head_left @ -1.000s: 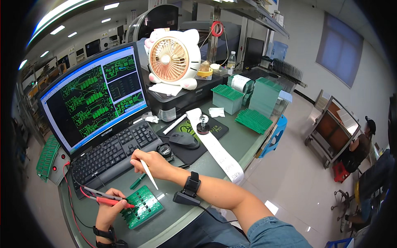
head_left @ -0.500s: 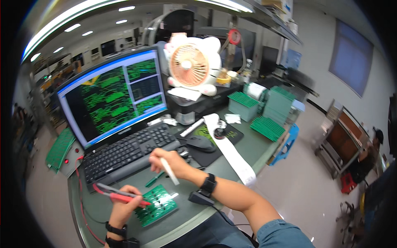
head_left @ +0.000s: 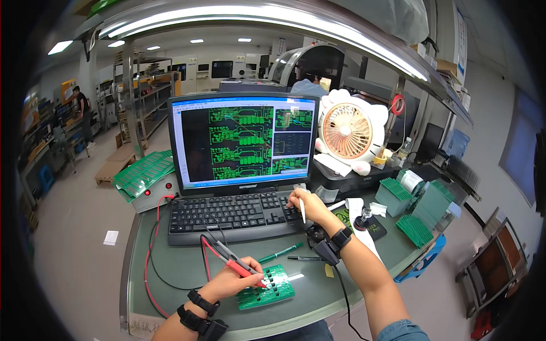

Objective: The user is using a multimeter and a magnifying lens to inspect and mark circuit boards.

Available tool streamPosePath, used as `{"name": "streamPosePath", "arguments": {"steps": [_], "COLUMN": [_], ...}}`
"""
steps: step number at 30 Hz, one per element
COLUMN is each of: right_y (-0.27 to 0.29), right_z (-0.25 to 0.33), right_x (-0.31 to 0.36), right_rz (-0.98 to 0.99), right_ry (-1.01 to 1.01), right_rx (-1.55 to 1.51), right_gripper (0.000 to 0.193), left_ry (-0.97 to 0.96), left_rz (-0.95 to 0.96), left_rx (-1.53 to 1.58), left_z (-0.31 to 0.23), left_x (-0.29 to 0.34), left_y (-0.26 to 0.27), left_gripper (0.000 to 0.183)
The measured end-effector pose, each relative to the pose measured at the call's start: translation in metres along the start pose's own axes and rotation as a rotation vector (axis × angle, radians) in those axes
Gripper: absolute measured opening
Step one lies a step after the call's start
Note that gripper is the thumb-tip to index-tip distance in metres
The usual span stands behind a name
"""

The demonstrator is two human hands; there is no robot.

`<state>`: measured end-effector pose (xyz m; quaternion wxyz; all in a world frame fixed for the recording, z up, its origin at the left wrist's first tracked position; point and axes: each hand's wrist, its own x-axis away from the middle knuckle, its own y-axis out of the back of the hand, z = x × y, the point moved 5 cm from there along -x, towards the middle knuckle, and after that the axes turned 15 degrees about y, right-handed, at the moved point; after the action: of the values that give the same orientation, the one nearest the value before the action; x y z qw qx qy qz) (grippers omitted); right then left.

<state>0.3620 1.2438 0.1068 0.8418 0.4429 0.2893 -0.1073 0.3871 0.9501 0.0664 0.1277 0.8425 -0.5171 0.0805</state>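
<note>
Head view: you are probing a green circuit board (head_left: 265,288) on the bench (head_left: 170,267).
Left hand (head_left: 227,282): closed around red probes (head_left: 236,262), tips touching board.
Right hand (head_left: 307,206): gripping white pen (head_left: 302,210), resting on keyboard (head_left: 233,213).
Next: likely key the reading; keep probes steady.

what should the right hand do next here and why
Probably press a key, then come back to the board. The right hand, with a white pen between its fingers, rests at the keyboard edge, while the left hand holds red and black probes on the green circuit board.
</note>
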Motion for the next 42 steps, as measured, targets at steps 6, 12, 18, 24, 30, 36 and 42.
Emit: {"name": "streamPosePath", "arguments": {"steps": [6, 12, 18, 24, 30, 36, 42], "right_y": [-0.012, 0.005, 0.008, 0.021, 0.014, 0.008, -0.001], "right_z": [-0.021, -0.027, -0.044, -0.038, -0.024, -0.003, 0.027], "right_x": [-0.006, -0.011, -0.006, -0.007, -0.002, 0.009, 0.019], "right_rz": [0.088, 0.013, 0.055, 0.002, 0.027, -0.132, -0.192], "right_ry": [0.056, -0.145, -0.121, -0.172, -0.024, 0.093, 0.026], "right_rx": [0.1, 0.025, 0.183, 0.453, 0.517, 0.176, 0.03], "right_gripper": [0.017, 0.02, 0.021, 0.02, 0.019, 0.013, 0.008], "left_ry": [-0.012, -0.037, -0.015, -0.022, -0.053, -0.067, -0.078], "left_rz": [0.015, 0.007, 0.03, 0.022, 0.013, 0.048, 0.058], "left_rx": [-0.013, -0.012, -0.013, -0.015, -0.004, 0.044, -0.005], "left_z": [0.002, 0.002, 0.002, 0.001, 0.004, 0.004, 0.013], "left_x": [-0.003, -0.004, -0.005, -0.003, -0.003, -0.014, -0.009], "left_y": [0.0, 0.001, 0.0, 0.0, 0.001, -0.003, 0.001], "left_gripper": [0.019, 0.021, 0.019, 0.019, 0.02, 0.021, 0.021]}}
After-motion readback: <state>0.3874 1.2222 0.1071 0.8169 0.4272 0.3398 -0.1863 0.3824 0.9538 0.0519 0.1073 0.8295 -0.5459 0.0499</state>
